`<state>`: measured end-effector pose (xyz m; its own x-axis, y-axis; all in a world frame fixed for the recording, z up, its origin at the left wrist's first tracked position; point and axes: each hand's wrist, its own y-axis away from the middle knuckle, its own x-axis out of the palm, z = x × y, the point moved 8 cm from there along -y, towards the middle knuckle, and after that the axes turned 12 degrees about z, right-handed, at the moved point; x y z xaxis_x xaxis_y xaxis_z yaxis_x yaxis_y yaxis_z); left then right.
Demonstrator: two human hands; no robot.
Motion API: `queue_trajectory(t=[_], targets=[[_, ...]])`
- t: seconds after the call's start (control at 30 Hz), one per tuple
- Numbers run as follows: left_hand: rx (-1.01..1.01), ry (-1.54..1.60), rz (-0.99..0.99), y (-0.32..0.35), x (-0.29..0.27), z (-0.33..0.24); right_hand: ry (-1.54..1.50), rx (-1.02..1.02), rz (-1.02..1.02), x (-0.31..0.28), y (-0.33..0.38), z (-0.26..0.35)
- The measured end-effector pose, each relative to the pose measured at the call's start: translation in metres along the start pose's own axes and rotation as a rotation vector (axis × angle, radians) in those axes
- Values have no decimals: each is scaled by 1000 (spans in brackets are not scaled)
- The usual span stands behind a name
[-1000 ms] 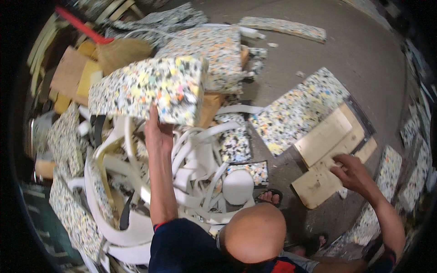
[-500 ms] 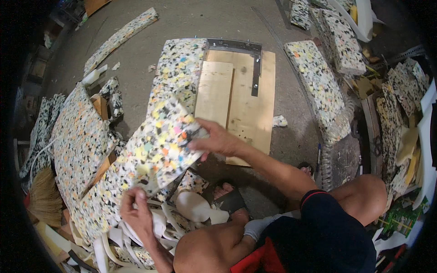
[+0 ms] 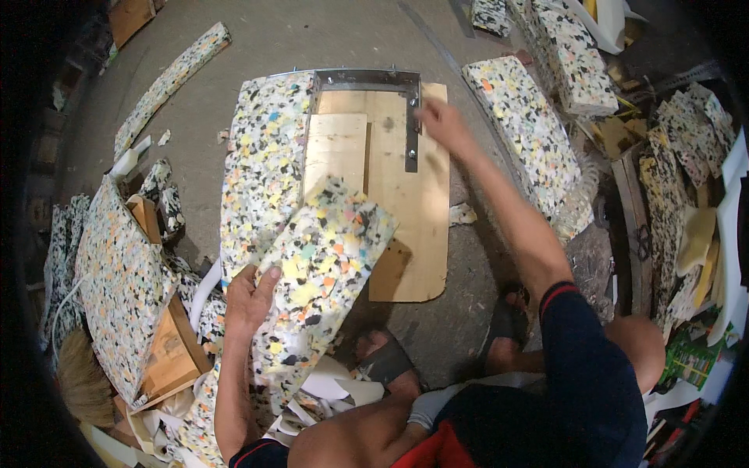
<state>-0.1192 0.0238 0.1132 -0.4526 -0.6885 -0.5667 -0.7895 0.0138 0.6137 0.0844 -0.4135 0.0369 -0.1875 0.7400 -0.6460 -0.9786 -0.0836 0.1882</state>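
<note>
Fingers of the left hand [image 3: 248,303] hold the speckled foam piece [image 3: 324,273] by its left edge, before the lower left side of the wooden board [image 3: 417,234]. Those of the right hand [image 3: 443,126] curl beside the metal bracket [image 3: 411,144]; whether they grip something, I cannot tell. Better support the foam firmly, without squeezing.

Speckled rectangular foam slab [image 3: 324,273] — white w/ blk, yellow, orange flecks; pale-tan flat wooden board [image 3: 413,226] — brn knots; dk-grey metal strip [image 3: 412,139].
</note>
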Motion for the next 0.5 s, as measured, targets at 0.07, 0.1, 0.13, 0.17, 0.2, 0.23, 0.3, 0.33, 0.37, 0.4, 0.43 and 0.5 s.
queue_trajectory(t=[0.07,0.1,0.13,0.17,0.2,0.23,0.3,0.33,0.37,0.4,0.43,0.5], targets=[[26,137,-35,-7,6,-7,84,27,-92,-22,-47,-23],[34,203,-59,-11,6,-10,144,87,-119,-27,-67,-33],[-19,345,35,-22,15,-7,145,54,-147,-29,-82,-34],[-8,309,-24,-30,16,-10,140,59,-180,-31,-93,-35],[28,304,-92,-38,23,-14,138,95,-211,-30,-97,-37],[81,317,-172,-46,30,-18,127,64,-252,-28,-96,-32],[-48,-12,-315,-62,48,-17,109,68,-330,-21,-74,-25],[-69,-120,-301,-67,61,-18,85,-40,-370,-17,-54,-14],[13,-100,-283,-70,65,-20,-6,-44,-304,-6,-36,-13],[-6,-61,-265,-73,69,-16,-90,-53,-245,5,-16,-11],[-56,-12,-233,-75,71,-9,-99,-63,-204,17,5,-7],[-2,-56,-228,-75,63,-11,-139,-109,-106,41,46,1]])
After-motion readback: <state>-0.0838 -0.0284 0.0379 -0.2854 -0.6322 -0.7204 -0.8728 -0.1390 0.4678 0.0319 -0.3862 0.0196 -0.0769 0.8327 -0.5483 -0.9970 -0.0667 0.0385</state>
